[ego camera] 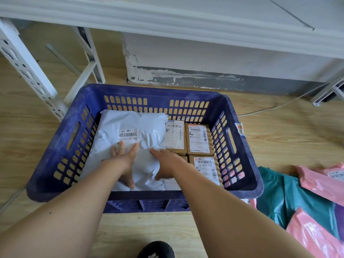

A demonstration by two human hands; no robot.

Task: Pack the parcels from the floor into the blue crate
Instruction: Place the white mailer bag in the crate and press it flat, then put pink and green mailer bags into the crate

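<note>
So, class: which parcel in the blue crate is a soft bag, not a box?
The white plastic mailer, left in the blue crate, under the left hand and right hand; the rest are brown cardboard boxes.

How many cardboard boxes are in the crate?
4 cardboard boxes: two far right, one near right, one mostly behind the right hand. The white mailer may hide more.

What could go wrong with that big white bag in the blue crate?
1. The left hand and right hand press flat on the puffy white bag; pushing hard might squash whatever is inside.
2. The bag fills most of the blue crate beside the cardboard boxes, so the pink bags and teal bag on the floor may have to pile on top and could slide off.
</note>
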